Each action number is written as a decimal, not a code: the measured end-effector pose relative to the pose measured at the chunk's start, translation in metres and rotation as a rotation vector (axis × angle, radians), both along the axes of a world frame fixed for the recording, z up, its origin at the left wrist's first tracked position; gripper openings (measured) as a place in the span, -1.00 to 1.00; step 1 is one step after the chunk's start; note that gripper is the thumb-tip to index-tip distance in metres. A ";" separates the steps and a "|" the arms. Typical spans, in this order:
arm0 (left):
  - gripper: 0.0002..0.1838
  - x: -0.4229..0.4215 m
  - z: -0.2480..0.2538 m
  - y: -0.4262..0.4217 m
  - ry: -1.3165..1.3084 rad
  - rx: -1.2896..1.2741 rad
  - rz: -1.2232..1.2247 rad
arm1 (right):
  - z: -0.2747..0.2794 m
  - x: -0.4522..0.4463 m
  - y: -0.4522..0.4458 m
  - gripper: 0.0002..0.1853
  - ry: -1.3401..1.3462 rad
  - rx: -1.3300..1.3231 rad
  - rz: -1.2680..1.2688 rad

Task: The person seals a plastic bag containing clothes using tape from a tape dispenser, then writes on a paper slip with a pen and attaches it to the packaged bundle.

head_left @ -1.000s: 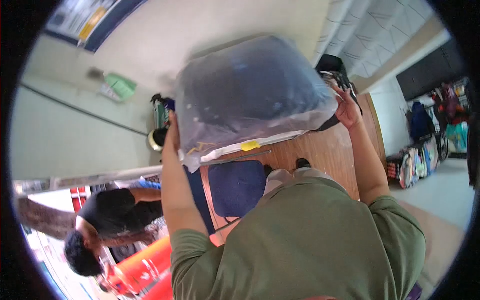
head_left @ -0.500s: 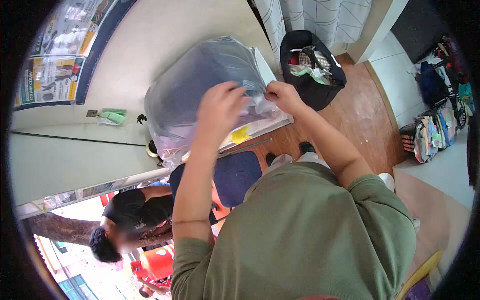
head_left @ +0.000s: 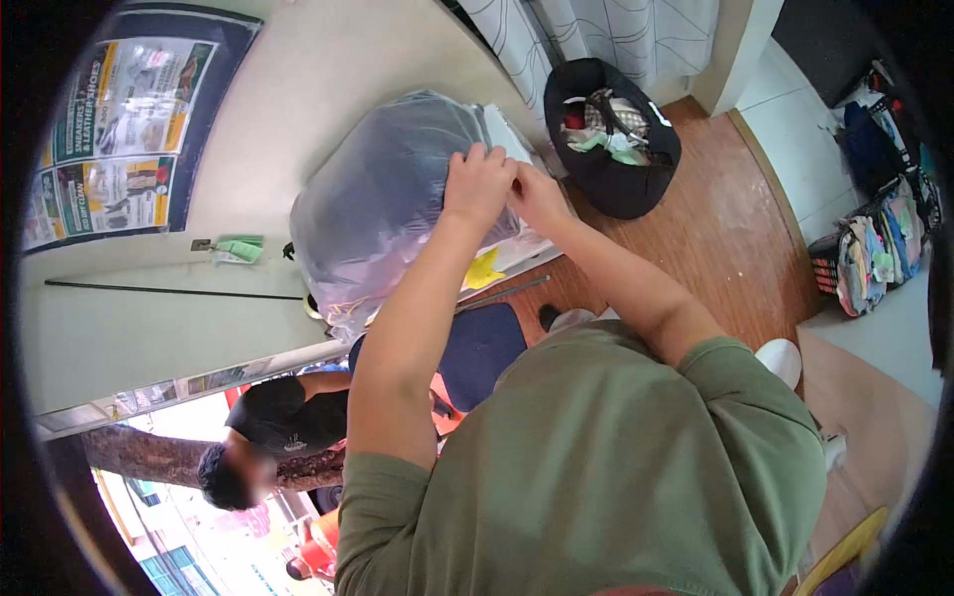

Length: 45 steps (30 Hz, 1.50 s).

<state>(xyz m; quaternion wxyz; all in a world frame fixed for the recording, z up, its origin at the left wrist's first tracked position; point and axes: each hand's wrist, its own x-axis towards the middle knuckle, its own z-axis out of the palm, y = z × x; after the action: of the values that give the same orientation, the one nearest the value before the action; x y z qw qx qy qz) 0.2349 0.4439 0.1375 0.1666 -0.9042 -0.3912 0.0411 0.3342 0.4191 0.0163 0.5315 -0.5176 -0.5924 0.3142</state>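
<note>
A large clear plastic bag (head_left: 373, 189) with dark contents lies on a white surface against the wall. My left hand (head_left: 480, 184) is at the bag's right end, its fingers closed over the plastic. Beside it, touching it, my right hand (head_left: 540, 199) has its fingers pinched together at the same end of the bag. The plastic between the two hands is mostly hidden by the fingers. A yellow piece (head_left: 484, 268) shows on the front edge of the white surface, just below my hands.
A black bag (head_left: 636, 184) of clothes stands on the wooden floor at the right. Farther right is a basket (head_left: 827, 263) of clothes. A blue chair (head_left: 482, 348) is in front of the white surface. At the lower left, a person in black (head_left: 288, 417) is beyond the counter.
My hands have left the bag's two sides and come together at its right end. The bag now lies farther left in view, its right end gathered.
</note>
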 end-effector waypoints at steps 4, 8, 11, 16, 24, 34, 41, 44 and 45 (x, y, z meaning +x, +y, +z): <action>-0.89 -0.016 0.006 0.006 0.000 0.078 -0.011 | 0.011 -0.022 0.025 -0.69 -0.148 -0.088 -0.101; -0.86 -0.013 0.004 0.004 0.042 0.131 -0.070 | 0.012 -0.031 0.024 -0.73 -0.100 -0.249 -0.134; -0.90 -0.016 -0.001 0.007 0.067 0.127 -0.094 | -0.003 -0.019 0.014 -0.78 0.132 0.179 -0.041; -0.89 -0.016 0.007 0.004 0.003 0.026 -0.085 | -0.005 -0.016 0.015 -0.84 -0.002 0.132 -0.042; -0.89 -0.029 -0.001 0.006 0.029 0.152 -0.252 | 0.000 -0.020 0.020 -0.85 -0.081 0.133 -0.107; -0.82 -0.028 0.006 -0.007 0.024 0.126 -0.159 | -0.015 -0.019 0.004 -0.81 0.148 0.126 0.039; -0.84 -0.027 0.007 -0.007 0.030 0.000 -0.017 | -0.013 -0.021 0.005 -0.82 0.275 0.081 0.047; -0.83 -0.034 -0.003 -0.004 0.053 0.038 -0.092 | -0.021 -0.035 0.009 -0.82 0.232 -0.026 0.037; -0.83 -0.042 -0.009 -0.004 0.050 0.089 -0.185 | -0.021 -0.037 0.009 -0.82 0.221 -0.052 0.040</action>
<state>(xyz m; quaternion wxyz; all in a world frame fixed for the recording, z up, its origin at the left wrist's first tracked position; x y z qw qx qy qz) 0.1931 0.4403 0.1288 0.2195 -0.9268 -0.3031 0.0307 0.2973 0.4284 -0.0049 0.5733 -0.4816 -0.5321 0.3952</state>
